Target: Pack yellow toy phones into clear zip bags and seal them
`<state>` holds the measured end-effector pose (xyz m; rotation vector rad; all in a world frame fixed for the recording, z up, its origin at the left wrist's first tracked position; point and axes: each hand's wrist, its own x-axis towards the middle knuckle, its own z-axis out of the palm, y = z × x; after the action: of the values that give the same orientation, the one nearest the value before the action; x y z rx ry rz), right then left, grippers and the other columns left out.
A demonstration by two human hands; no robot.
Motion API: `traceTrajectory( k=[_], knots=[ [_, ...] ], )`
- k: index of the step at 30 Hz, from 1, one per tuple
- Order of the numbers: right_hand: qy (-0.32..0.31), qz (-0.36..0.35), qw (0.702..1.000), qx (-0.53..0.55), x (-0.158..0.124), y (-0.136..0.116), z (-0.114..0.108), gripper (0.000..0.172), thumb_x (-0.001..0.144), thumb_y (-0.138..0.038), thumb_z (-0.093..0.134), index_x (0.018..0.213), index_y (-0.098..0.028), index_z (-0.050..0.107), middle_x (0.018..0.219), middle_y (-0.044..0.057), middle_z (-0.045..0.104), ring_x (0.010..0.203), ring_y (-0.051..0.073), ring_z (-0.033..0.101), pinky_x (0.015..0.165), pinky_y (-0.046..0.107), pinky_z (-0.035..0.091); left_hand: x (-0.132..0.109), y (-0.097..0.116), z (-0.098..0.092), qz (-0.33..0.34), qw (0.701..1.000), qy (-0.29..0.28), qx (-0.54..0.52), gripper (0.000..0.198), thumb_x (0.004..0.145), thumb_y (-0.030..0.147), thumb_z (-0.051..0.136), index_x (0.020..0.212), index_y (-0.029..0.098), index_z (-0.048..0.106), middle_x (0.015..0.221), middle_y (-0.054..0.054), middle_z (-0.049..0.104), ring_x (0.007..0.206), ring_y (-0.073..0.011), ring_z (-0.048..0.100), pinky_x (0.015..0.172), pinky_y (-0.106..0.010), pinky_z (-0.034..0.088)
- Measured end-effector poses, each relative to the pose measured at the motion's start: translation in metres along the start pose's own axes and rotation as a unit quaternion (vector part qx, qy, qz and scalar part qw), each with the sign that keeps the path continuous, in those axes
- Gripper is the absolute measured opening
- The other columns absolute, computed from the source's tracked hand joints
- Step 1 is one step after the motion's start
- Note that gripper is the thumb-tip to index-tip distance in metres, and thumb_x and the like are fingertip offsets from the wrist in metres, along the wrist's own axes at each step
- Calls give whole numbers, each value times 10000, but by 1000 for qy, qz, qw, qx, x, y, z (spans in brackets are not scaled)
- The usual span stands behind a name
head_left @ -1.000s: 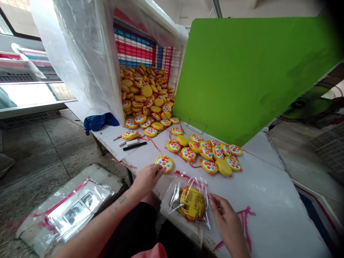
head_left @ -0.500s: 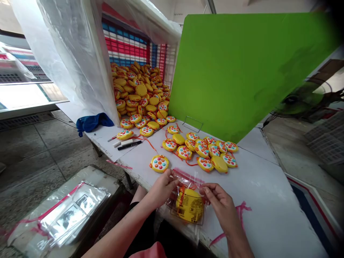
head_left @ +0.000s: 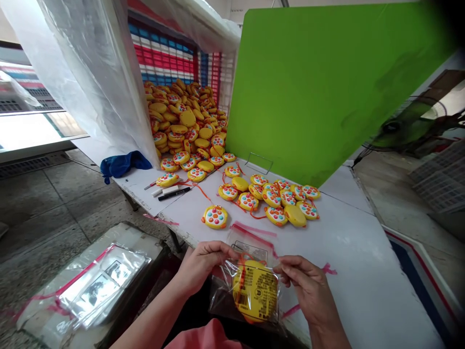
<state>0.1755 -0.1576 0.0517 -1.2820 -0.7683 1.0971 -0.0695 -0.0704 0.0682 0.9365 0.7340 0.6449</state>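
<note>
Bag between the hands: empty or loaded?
Loaded: a yellow toy shows through the clear bag, behind its black print. The left hand and right hand hold its edges.

There are one bagged toy (head_left: 257, 293), one black pen (head_left: 174, 194), one blue cloth (head_left: 125, 164) and loose toys (head_left: 188, 118) past counting.

The table (head_left: 348, 257) is viewed from close above its near edge by one head-worn camera, faced forward and down, with the green board (head_left: 308, 92) beyond.
</note>
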Motion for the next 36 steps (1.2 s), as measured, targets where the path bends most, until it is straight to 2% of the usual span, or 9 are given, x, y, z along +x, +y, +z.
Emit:
traceTrajectory(
  k=[4, 11, 15, 18, 21, 24, 30, 33, 36],
  knots=[
    [-35, -39, 999, 2, -2, -1, -3, 65, 712, -252, 708, 710, -188, 696, 715, 43, 694, 570, 120, 511, 560, 251, 418, -2, -1, 3, 6, 999, 4, -44, 57, 712, 183, 589, 689, 134, 605, 692, -30, 632, 531, -105, 541, 514, -228, 498],
    [-75, -44, 996, -30, -2, -7, 5, 111, 813, -292, 648, 758, -197, 642, 824, 43, 664, 695, 145, 534, 650, 268, 432, -7, 9, 5, 33, 996, -9, -79, 197, 759, 297, 576, 667, 123, 579, 657, -25, 576, 508, -98, 497, 490, -253, 518],
    [-54, 6, 998, 27, 0, -10, 20, 283, 878, -477, 517, 982, -232, 614, 844, 50, 661, 649, 155, 520, 561, 265, 420, -9, 12, 7, 45, 998, 22, -23, 293, 765, 371, 663, 648, 135, 534, 784, -60, 661, 625, -135, 584, 548, -251, 531],
    [-92, 24, 994, -48, -1, -5, 25, 397, 861, -527, 527, 1050, -198, 643, 765, 45, 633, 590, 136, 463, 514, 242, 376, -11, 14, 11, 60, 997, 41, 3, 353, 733, 383, 719, 620, 139, 490, 847, -89, 694, 722, -165, 622, 569, -228, 518],
    [-92, 0, 988, -127, -1, 3, 21, 350, 851, -485, 572, 1005, -192, 685, 722, 30, 613, 613, 135, 458, 538, 229, 377, -12, 18, 15, 82, 996, 35, -28, 343, 711, 406, 741, 796, 151, 528, 882, -98, 699, 746, -185, 638, 545, -230, 503],
    [-32, -44, 981, -186, -1, 5, 21, 322, 832, -488, 593, 975, -220, 701, 781, 31, 640, 675, 156, 513, 578, 222, 426, -13, 21, 16, 92, 994, 36, -43, 559, 710, 444, 736, 1135, 198, 470, 958, -82, 683, 713, -171, 632, 566, -256, 503],
    [20, -130, 953, -273, -6, -10, 44, 322, 822, -513, 576, 897, -229, 709, 851, 45, 687, 745, 193, 608, 651, 227, 491, -13, 7, 16, 171, 958, 173, 152, 410, 871, 521, 498, 699, 154, 557, 623, -6, 553, 600, -115, 495, 574, -205, 390],
    [11, -162, 936, -312, -8, -19, 55, 315, 841, -497, 555, 797, -214, 686, 685, 25, 640, 620, 162, 575, 594, 213, 472, -16, 4, 19, 215, 923, 248, 202, 350, 888, 492, 480, 755, 180, 563, 616, 14, 503, 574, -114, 428, 540, -202, 344],
    [9, -195, 927, -321, -12, -29, 61, 328, 847, -484, 555, 709, -208, 668, 610, 12, 601, 563, 142, 546, 545, 199, 447, -22, 10, 20, 234, 900, 258, 263, 290, 910, 445, 453, 817, 194, 566, 636, 20, 502, 571, -116, 422, 538, -204, 332]
  ],
)
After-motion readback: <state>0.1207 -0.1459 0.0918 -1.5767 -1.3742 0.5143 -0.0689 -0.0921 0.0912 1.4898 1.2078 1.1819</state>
